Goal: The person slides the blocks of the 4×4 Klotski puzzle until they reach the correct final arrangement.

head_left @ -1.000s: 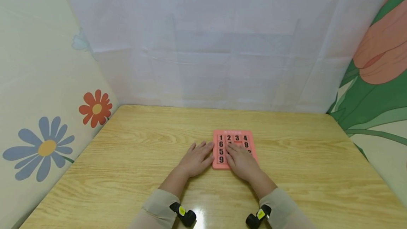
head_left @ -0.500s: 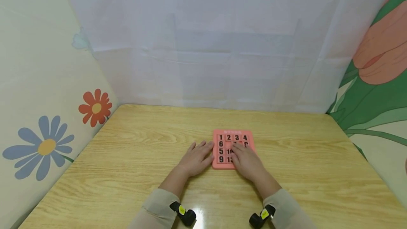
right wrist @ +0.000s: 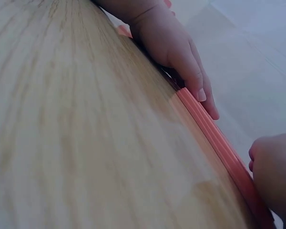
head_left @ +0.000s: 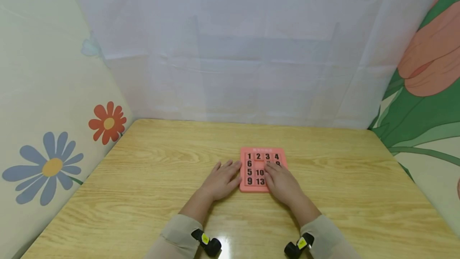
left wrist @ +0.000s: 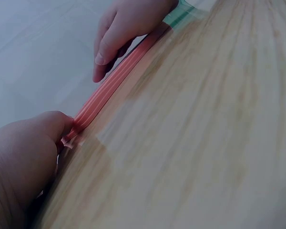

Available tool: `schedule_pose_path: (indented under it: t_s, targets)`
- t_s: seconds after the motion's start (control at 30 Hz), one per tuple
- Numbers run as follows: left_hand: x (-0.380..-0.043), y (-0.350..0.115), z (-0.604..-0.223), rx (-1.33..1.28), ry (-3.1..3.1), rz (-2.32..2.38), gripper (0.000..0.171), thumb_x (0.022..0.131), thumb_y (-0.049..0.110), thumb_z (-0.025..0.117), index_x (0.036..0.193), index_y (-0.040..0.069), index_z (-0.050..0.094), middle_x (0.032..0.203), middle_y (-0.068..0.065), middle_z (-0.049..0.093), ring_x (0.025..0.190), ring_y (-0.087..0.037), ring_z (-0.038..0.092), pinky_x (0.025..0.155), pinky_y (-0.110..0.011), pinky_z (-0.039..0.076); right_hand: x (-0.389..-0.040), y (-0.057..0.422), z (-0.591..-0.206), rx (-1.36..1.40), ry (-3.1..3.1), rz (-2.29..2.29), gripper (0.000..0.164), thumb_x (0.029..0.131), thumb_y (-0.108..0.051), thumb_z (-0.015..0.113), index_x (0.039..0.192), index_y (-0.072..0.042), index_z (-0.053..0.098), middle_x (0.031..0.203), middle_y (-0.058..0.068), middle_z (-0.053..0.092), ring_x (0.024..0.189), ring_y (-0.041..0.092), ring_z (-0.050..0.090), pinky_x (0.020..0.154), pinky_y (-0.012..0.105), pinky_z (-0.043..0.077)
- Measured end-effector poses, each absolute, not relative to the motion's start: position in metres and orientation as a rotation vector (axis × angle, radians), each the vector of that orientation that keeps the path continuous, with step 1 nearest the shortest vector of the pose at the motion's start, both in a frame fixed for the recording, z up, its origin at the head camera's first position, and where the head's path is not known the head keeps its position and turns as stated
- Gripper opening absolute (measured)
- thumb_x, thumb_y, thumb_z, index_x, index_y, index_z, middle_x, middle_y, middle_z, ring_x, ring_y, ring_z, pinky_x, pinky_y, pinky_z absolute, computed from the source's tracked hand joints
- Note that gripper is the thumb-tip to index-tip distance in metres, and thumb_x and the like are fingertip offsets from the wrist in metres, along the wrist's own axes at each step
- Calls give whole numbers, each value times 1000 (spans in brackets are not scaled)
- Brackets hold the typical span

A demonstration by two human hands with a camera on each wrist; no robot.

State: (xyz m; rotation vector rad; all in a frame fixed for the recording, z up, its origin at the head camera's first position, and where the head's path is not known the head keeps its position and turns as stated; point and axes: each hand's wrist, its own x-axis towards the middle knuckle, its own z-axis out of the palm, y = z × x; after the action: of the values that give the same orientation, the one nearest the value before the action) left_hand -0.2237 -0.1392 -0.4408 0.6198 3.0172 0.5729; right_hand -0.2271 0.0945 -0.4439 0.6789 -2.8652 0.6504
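Note:
A pink number slide puzzle (head_left: 254, 189) lies flat on the table, with black-numbered tiles in rows. In its second row, a gap shows to the right of the 6 tile (head_left: 249, 164). My left hand (head_left: 220, 181) rests along the puzzle's left side, fingers extended and fingertips against the frame. Over the board's right part lies my right hand (head_left: 284, 183), its fingertips on the tiles next to the gap; it hides several tiles there. The left wrist view shows the puzzle's pink edge (left wrist: 101, 101) between both hands; in the right wrist view, the right hand (right wrist: 271, 167) is partly cut off.
The wood-grain table (head_left: 161, 151) extends on all sides of the puzzle. Behind it hangs a white cloth (head_left: 251, 51). Flower-printed panels stand at left and right. Both sleeves (head_left: 181, 235) carry a black wrist camera (head_left: 212, 247).
My right hand has moved a little to the right, and the 7 tile has slid right from the second column to the third, leaving a gap. The left hand stays in place.

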Motion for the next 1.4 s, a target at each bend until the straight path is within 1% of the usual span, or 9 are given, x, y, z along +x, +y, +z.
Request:
schedule_pose_path:
  t_s: [0.2, 0.4, 0.57, 0.73, 0.97, 1.4]
  targets:
    - [-223, -139, -439, 611, 3018, 585, 56, 104, 38, 42, 151, 10, 37, 157, -5, 38, 149, -30, 28, 125, -53, 11, -228, 84, -444, 693, -2862, 675, 42, 102, -24, 46, 136, -2, 57, 144, 15, 54, 137, 34, 48, 118, 48, 34]
    - [-221, -139, -440, 614, 3010, 596, 56, 103, 37, 44, 151, 10, 38, 157, -5, 39, 149, -30, 29, 124, -54, 12, -229, 68, -445, 739, -2894, 697, 44, 103, -28, 43, 141, -7, 54, 148, 11, 51, 140, 31, 44, 120, 47, 31]
    - [-222, -138, -441, 634, 3016, 589, 55, 103, 36, 43, 151, 9, 39, 156, -5, 40, 148, -30, 30, 124, -54, 14, -229, 58, -444, 792, -2884, 682, 45, 104, -30, 42, 142, -9, 53, 149, 9, 49, 140, 31, 44, 119, 48, 32]
    - [-222, -137, -441, 643, 3019, 594, 55, 103, 36, 43, 151, 9, 39, 156, -5, 40, 148, -31, 31, 124, -54, 14, -228, 55, -441, 803, -2895, 660, 45, 104, -30, 41, 143, -10, 52, 151, 8, 48, 142, 29, 42, 120, 49, 30]
    - [-222, -137, -440, 654, 3015, 595, 55, 103, 36, 45, 150, 8, 40, 156, -7, 41, 148, -31, 31, 123, -56, 15, -227, 56, -440, 799, -2896, 657, 45, 104, -30, 41, 142, -8, 52, 151, 9, 48, 142, 27, 42, 121, 48, 28]
    - [-222, -137, -440, 628, 3025, 590, 54, 103, 36, 44, 150, 8, 40, 155, -6, 42, 148, -31, 32, 124, -54, 15, -227, 70, -442, 747, -2883, 661, 42, 104, -25, 44, 139, -5, 55, 146, 13, 52, 139, 32, 45, 120, 48, 31]
